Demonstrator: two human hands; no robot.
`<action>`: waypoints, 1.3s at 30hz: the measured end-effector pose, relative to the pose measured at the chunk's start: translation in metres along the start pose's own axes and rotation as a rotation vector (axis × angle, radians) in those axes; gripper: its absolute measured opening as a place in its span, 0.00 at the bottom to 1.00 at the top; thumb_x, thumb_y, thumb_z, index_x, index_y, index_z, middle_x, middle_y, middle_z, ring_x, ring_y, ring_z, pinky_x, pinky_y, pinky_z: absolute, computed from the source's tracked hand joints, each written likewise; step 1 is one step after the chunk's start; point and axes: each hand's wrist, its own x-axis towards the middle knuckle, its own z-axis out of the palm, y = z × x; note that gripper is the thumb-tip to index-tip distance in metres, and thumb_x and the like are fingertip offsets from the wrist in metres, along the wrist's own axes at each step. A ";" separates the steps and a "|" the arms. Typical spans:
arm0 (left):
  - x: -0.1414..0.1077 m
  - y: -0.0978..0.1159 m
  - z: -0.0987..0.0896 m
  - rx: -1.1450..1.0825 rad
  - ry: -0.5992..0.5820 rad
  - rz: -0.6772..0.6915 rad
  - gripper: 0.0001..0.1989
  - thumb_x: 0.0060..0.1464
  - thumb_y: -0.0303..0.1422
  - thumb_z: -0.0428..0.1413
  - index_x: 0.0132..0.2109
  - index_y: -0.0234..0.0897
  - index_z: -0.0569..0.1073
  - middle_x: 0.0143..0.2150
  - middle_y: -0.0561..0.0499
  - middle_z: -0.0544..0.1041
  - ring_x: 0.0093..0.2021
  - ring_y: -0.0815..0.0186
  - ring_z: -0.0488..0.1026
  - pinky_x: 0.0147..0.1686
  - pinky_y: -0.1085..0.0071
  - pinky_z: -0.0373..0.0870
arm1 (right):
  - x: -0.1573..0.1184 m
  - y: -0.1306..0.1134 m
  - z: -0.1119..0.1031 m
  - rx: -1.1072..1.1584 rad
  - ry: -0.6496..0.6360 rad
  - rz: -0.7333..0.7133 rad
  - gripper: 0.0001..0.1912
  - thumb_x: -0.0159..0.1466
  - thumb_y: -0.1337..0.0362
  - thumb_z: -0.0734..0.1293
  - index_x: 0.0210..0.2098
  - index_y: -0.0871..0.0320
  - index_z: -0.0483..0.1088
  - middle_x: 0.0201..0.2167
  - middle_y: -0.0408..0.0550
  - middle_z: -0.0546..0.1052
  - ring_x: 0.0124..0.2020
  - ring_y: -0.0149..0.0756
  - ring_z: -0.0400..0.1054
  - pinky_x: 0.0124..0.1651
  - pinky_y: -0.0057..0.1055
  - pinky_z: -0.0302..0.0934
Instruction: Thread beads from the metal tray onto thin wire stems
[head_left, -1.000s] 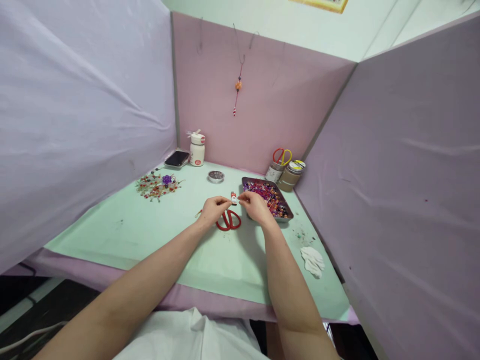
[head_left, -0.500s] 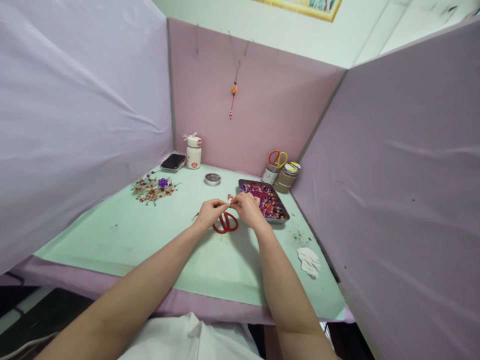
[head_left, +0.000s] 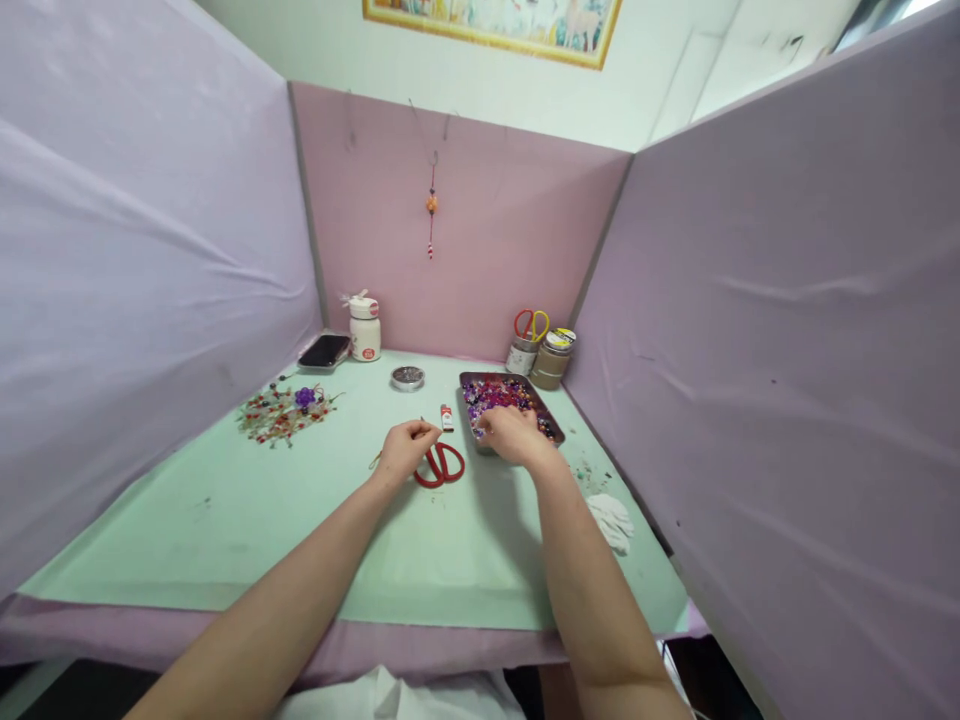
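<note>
My left hand (head_left: 407,449) is pinched above the mat, just left of the red-handled scissors (head_left: 451,463); what its fingertips hold is too small to make out. Over the near part of a metal tray (head_left: 559,441) filled with purple, red and orange beads (head_left: 495,393), my right hand (head_left: 514,436) has its fingers curled down to the beads. Its fingertips are partly hidden, and anything between them cannot be seen. A small red-and-white lighter-like item (head_left: 447,417) lies between the two hands, behind the scissors.
A pile of beaded strands (head_left: 281,415) lies at left, near a phone (head_left: 324,351) and a white bottle (head_left: 365,330). Behind stand a round tin (head_left: 407,378), a jar (head_left: 551,362) and a can with scissors (head_left: 521,355). White cloth (head_left: 612,522) lies right. Fabric walls enclose the table.
My right hand has left my left hand and moved right to the bead tray. My left hand stays pinched beside the scissors. The camera view has shifted.
</note>
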 end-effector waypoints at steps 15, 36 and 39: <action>-0.005 0.010 -0.001 0.025 0.002 -0.033 0.14 0.42 0.42 0.57 0.28 0.34 0.76 0.20 0.56 0.64 0.23 0.70 0.59 0.25 0.72 0.55 | 0.117 0.038 0.011 0.083 0.057 0.092 0.10 0.59 0.65 0.65 0.39 0.53 0.76 0.40 0.46 0.79 0.44 0.35 0.69 0.48 0.30 0.54; -0.005 0.002 0.002 0.006 -0.003 -0.043 0.14 0.44 0.41 0.57 0.31 0.33 0.77 0.23 0.52 0.69 0.24 0.70 0.61 0.26 0.72 0.56 | 0.165 0.030 0.060 -0.024 -0.015 0.215 0.13 0.61 0.68 0.63 0.44 0.61 0.74 0.46 0.62 0.76 0.50 0.45 0.69 0.52 0.37 0.54; -0.005 0.002 0.002 0.007 0.002 -0.048 0.14 0.44 0.41 0.58 0.30 0.33 0.77 0.22 0.53 0.69 0.23 0.70 0.61 0.25 0.72 0.56 | 0.167 0.032 0.062 -0.027 -0.012 0.211 0.14 0.61 0.68 0.63 0.45 0.61 0.74 0.46 0.62 0.76 0.50 0.44 0.69 0.52 0.37 0.55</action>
